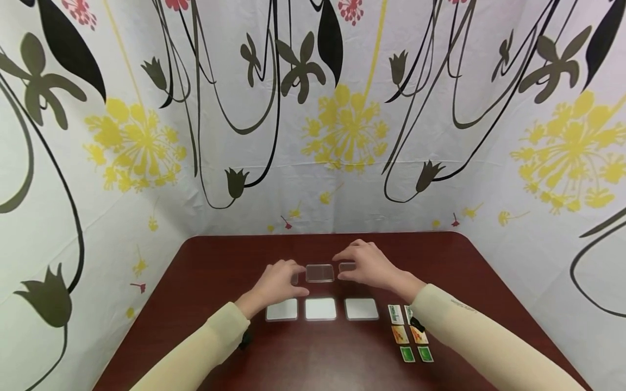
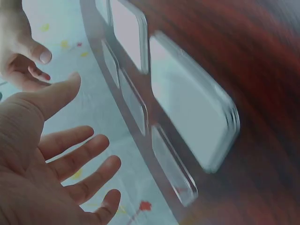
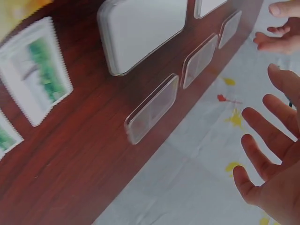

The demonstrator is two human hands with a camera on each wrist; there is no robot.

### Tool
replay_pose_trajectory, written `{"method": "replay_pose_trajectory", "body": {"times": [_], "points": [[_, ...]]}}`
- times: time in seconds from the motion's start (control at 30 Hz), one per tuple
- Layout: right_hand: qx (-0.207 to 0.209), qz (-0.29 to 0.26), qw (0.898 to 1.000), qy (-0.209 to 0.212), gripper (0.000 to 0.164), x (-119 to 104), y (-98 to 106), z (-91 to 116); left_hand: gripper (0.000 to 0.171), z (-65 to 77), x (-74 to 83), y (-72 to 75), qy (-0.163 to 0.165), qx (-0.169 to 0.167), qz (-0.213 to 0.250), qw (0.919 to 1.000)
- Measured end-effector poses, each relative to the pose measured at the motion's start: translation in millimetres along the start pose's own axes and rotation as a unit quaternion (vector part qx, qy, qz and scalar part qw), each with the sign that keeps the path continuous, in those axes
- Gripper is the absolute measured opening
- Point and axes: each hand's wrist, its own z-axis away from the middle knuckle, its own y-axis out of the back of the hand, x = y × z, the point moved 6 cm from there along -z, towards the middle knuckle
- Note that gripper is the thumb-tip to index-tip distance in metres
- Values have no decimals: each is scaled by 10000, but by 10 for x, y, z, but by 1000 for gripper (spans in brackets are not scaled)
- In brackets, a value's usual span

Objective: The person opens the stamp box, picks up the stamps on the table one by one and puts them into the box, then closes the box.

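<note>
My left hand [image 1: 276, 283] hovers over the left end of the back row of clear plastic lids, its fingers spread and relaxed. It hides most of the left lid [image 2: 174, 165]. My right hand [image 1: 370, 266] hangs above the right lid [image 3: 152, 110] and covers part of it. Neither hand holds anything. Between them lies the middle clear lid [image 1: 319, 273], fully visible. Nearer to me is a row of three white-filled rectangular cases: left [image 1: 282, 310], middle [image 1: 320, 309] and right [image 1: 361, 309].
On the right of the dark red-brown table [image 1: 313, 364] lie several stamps in two columns: pale ones [image 1: 395, 315], orange ones [image 1: 400, 334] and green ones [image 1: 407, 354]. My right forearm partly covers them. A flowered curtain [image 1: 342, 201] hangs behind the table and at both sides.
</note>
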Motion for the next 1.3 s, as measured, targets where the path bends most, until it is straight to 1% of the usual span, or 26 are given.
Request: {"method": "replay_pose_trajectory", "body": {"times": [0.1,0.27,0.5,0.6,0.73,0.9,1.1,1.2,1.3], "points": [[50,-102,9999,-129,35,74,51,129,56,12,115,-83,-106,22,39,9999],[175,-245,9986,-434,36,205,107,372,56,11,249,-232,-181,51,160,9997],[264,-481,9920,-1133,38,412,101,745,54,-5,489,-306,-229,231,472,9984],[233,-613,9895,-1285,38,465,71,886,54,-7,575,-350,-217,304,467,9982],[150,-771,9871,-1393,39,502,27,1053,56,-15,629,-451,-147,375,426,9983],[60,-888,9837,-1564,42,530,-13,1226,57,-15,655,-550,8,482,367,9982],[-48,-952,9773,-1893,45,553,-78,1368,61,-23,700,-659,-5,503,264,9984],[-135,-835,9743,-2087,46,551,-119,1401,61,-31,717,-693,25,555,295,9980],[-181,-592,9756,-2105,48,523,-150,1409,60,-48,732,-728,108,601,337,9976]]}}
